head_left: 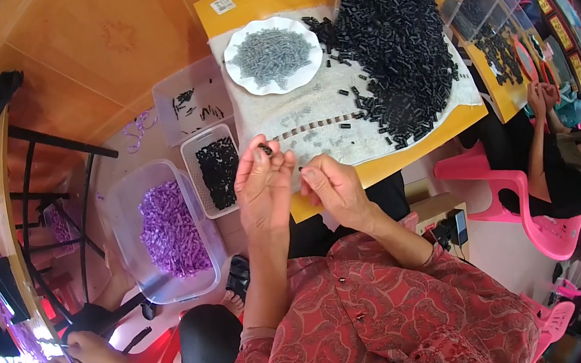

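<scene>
My left hand (pixel 261 185) is raised over the table's near edge, its thumb and fingers closed on a small black piece (pixel 266 150). Just to its right, my right hand (pixel 336 190) is pinched, with only a tiny dark tip showing at the fingertips; what it belongs to is hidden. Beyond both hands a white cloth (pixel 259 115) covers part of the yellow table. On it lies a large heap of short black tube-like pieces (pixel 399 55), with several loose ones at its left side. A scalloped white plate (pixel 236 81) holds many small grey, see-through pieces (pixel 273 56).
At left on the floor stand a clear tub (pixel 120 213) of purple pieces, a white basket (pixel 191 173) of black parts and a clear bin (pixel 163 95). Co-workers' hands show at lower left (pixel 91 350) and right (pixel 542 98). A pink chair (pixel 522 193) stands right.
</scene>
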### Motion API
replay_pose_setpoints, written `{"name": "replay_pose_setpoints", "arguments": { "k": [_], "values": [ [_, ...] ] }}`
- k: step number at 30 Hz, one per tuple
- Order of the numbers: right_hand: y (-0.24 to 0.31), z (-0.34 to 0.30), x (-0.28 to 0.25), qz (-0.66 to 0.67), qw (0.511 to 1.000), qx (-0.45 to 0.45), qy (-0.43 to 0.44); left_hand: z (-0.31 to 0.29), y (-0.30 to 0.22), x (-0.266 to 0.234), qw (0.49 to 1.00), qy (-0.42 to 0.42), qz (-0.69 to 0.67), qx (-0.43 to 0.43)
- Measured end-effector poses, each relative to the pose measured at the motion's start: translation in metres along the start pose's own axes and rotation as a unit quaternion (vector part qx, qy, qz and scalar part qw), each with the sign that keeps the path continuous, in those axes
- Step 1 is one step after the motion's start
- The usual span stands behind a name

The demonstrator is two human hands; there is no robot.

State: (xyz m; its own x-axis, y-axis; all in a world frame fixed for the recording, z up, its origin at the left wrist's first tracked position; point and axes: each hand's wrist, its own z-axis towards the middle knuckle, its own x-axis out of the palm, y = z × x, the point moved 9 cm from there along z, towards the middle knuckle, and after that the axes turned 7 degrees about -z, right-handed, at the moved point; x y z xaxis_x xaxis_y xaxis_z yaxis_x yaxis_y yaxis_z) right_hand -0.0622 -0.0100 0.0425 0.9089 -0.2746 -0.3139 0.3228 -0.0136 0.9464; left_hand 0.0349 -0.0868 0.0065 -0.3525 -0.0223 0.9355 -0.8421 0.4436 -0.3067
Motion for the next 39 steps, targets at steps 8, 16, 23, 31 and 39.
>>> {"name": "replay_pose_setpoints", "arguments": {
  "k": [8,16,23,31,39],
  "values": [
    [0.010,0.007,0.000,0.124,0.992,0.030,0.019,-0.006,0.016,0.004,0.998,0.012,-0.045,-0.048],
    [0.017,0.012,-0.006,0.111,0.993,0.025,0.008,-0.009,0.021,0.012,0.999,0.009,-0.012,-0.037],
    [0.018,0.013,-0.008,0.099,0.995,0.024,-0.012,-0.014,0.022,0.017,0.999,0.023,0.008,-0.025],
    [0.016,0.014,-0.001,0.096,0.995,0.037,-0.005,-0.016,0.019,0.014,1.000,0.020,0.011,-0.017],
    [0.015,0.014,-0.001,0.077,0.996,0.020,-0.030,-0.016,0.019,0.012,1.000,0.004,0.012,-0.013]
  ]
}}
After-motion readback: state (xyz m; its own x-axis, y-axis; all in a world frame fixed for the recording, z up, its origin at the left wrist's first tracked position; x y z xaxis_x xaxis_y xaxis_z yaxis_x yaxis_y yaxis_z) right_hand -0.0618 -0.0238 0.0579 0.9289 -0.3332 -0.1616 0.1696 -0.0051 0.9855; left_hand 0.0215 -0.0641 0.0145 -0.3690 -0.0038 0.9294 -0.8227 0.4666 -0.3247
